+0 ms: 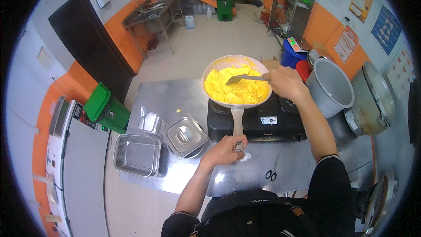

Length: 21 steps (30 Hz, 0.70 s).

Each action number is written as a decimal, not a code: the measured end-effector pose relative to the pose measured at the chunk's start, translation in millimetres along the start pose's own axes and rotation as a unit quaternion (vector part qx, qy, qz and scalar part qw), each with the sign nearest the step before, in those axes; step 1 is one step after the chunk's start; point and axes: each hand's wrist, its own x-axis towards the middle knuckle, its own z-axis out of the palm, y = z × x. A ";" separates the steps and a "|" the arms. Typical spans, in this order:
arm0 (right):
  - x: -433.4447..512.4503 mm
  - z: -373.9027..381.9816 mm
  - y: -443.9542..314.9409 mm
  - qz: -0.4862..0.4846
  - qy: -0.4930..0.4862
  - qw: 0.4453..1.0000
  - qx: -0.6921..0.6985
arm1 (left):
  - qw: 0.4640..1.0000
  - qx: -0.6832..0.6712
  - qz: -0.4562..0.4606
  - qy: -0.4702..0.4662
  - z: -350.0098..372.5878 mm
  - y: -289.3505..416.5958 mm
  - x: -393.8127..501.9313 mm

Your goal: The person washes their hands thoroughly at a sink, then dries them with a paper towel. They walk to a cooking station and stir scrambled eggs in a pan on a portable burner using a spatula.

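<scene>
A light-coloured frying pan (212, 67) full of yellow scrambled egg (243, 92) is over the left side of a black gas stove (223, 128). My left hand (227, 150) grips the end of the pan's handle (237, 121), which points towards me. In my right hand (284, 82) is the handle of a grey spatula (237, 78), its blade resting on the egg. A crumpled white piece, perhaps tissue, (245, 156) lies just below my left hand. My right fingers partly cover the spatula's handle.
On the steel table (184, 92) are a wire-mesh basket (137, 154), a lidded steel container (185, 136), a small clear container with a spoon (150, 123) and black-handled scissors (271, 174). Large metal pots (330, 87) stand right of the stove. A green bin (107, 108) is at the table's left.
</scene>
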 end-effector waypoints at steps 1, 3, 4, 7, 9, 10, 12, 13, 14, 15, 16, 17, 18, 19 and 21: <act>-1.7 -1.7 0.3 -0.045 -0.037 0.998 0.020 | 1.000 -0.009 -0.001 -0.007 0.3 0.6 -0.4; -10.1 -12.1 -8.2 -0.107 -0.118 0.986 0.055 | 1.000 -0.012 -0.003 -0.016 -0.8 1.4 0.5; -15.3 -24.5 -9.4 -0.060 -0.122 0.988 0.073 | 0.999 -0.021 -0.018 -0.029 -1.6 1.8 0.7; -42.7 -78.3 2.9 -0.024 -0.095 0.995 0.021 | 0.998 -0.044 -0.042 -0.035 -1.7 2.9 0.2; -53.4 -96.7 15.2 -0.067 -0.123 0.988 0.067 | 1.000 -0.028 0.012 -0.002 -0.6 2.1 0.3; -56.2 -96.1 18.3 -0.036 -0.155 0.986 0.058 | 0.999 -0.025 0.026 0.001 -0.4 1.1 0.5; -54.6 -72.7 18.5 -0.083 -0.143 0.986 0.015 | 1.000 -0.018 0.007 -0.014 0.7 -1.1 0.6; -50.1 -47.4 10.3 -0.079 -0.167 0.983 -0.022 | 1.000 -0.017 -0.004 -0.024 1.1 -2.1 0.6; -45.8 -21.3 3.7 -0.064 -0.124 0.990 0.013 | 1.000 -0.009 0.005 -0.013 1.9 -2.7 -0.2; -37.4 6.6 -4.0 -0.042 -0.107 0.992 0.041 | 1.000 -0.004 0.019 0.004 2.8 -3.2 -1.1; -26.2 31.7 -11.5 -0.034 -0.094 0.993 0.058 | 0.999 0.002 0.031 0.022 3.2 -3.1 -1.6; -18.9 51.8 -16.5 -0.054 -0.060 0.992 0.095 | 0.999 0.003 0.029 0.017 3.5 -2.6 -2.2; -8.9 65.1 -16.1 -0.010 -0.073 0.995 0.073 | 1.000 0.006 0.027 0.013 3.0 -1.5 -2.1; 5.5 72.7 -15.7 0.002 -0.063 0.996 0.068 | 1.000 0.009 0.018 0.010 2.6 -0.5 -2.4; 25.1 76.5 -16.2 0.017 -0.041 0.997 0.061 | 1.000 -0.003 0.020 0.004 1.3 1.6 -1.9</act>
